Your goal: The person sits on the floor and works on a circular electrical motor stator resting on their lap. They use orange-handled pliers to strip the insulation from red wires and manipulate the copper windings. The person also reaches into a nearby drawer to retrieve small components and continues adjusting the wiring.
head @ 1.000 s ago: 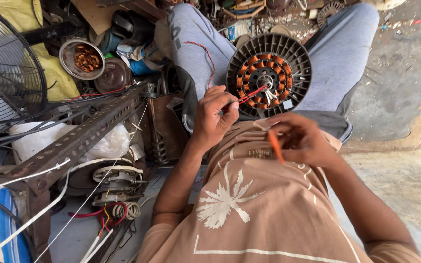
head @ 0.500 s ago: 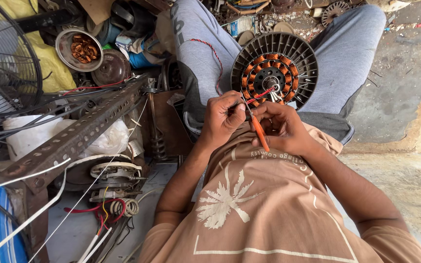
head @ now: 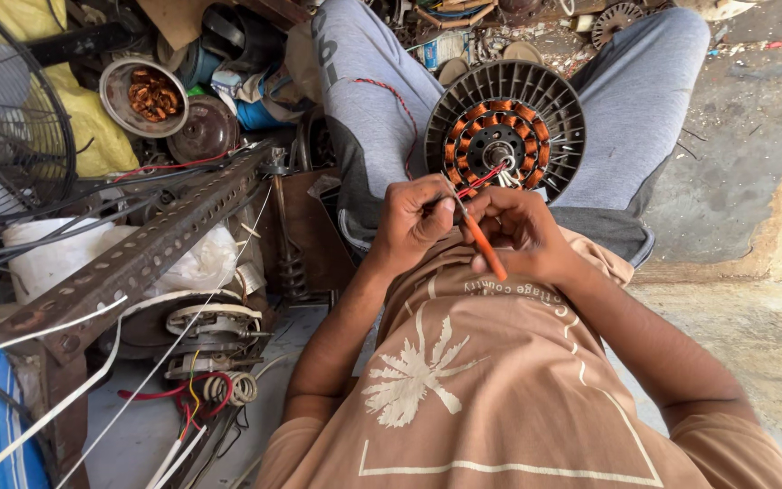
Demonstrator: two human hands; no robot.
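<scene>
Bright, even daylight, soft shadows, sharp focus, fisheye-curved edges.

A cramped repair workshop for fans and motors, worked from the bare concrete floor (head: 753,154). At twelve o'clock a fan stator (head: 505,129) with copper coils rests between the knees. At ten, a wire fan guard (head: 6,109), a bowl (head: 142,95) of copper windings, a rusty perforated angle iron (head: 151,246). At eight, a stripped motor (head: 210,330) trailing loose wires.
</scene>
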